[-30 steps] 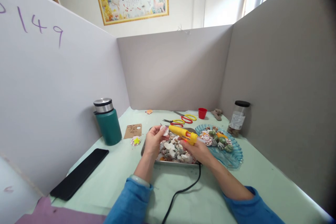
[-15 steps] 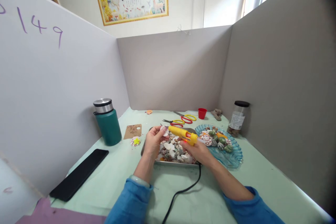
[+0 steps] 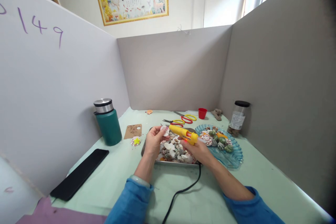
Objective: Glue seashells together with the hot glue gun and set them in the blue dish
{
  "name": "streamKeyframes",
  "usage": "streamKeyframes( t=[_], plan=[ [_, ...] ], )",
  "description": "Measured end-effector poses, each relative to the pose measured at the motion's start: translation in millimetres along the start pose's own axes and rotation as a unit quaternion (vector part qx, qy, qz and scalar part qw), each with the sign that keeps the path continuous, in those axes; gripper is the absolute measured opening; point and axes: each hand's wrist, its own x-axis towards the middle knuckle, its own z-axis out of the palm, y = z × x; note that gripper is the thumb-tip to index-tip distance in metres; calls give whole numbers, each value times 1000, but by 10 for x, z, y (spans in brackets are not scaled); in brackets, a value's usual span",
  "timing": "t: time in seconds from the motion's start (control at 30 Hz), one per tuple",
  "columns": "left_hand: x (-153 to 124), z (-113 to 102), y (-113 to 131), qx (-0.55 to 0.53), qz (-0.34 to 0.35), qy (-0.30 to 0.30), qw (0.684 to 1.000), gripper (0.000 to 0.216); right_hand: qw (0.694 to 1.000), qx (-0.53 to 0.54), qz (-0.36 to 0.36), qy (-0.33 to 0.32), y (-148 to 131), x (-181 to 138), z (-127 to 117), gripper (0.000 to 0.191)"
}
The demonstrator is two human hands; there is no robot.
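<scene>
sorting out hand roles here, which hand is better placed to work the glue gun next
Probably the right hand: it holds the yellow glue gun, aimed toward the white piece. The left hand looks occupied, pinching that piece.

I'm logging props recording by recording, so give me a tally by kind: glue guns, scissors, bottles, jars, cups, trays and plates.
Glue gun: 1
Scissors: 2 pairs
Green bottle: 1
Lidded jar: 1
Red cup: 1
Metal tray: 1
Blue plate: 1
Total: 8
</scene>
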Motion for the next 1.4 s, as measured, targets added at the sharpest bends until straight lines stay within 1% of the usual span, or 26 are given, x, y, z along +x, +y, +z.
streamKeyframes(
  t=[0.2,0.4,0.67,0.9,1.17,1.4],
  plan=[
    [27,-20,5,-17,10,13,1000,40,1000,-8,-9,-8,31,9,-5,34],
    [26,-24,-8,-26,3,9,1000,39,1000,0,-11,-4,57,17,4,36],
    [-4,-4,-1,1,-2,-5,1000,42,1000,-1,-17,1,58,20,2,33],
    [10,-4,3,-14,5,9,1000,42,1000,-5,-15,-4,61,21,0,32],
    [17,-19,-8,-14,2,4,1000,40,1000,-1,-12,3,45,6,13,34],
    [-2,10,13,-2,-2,4,1000,42,999,-22,-29,-5,88,23,-6,35]
  ],
)
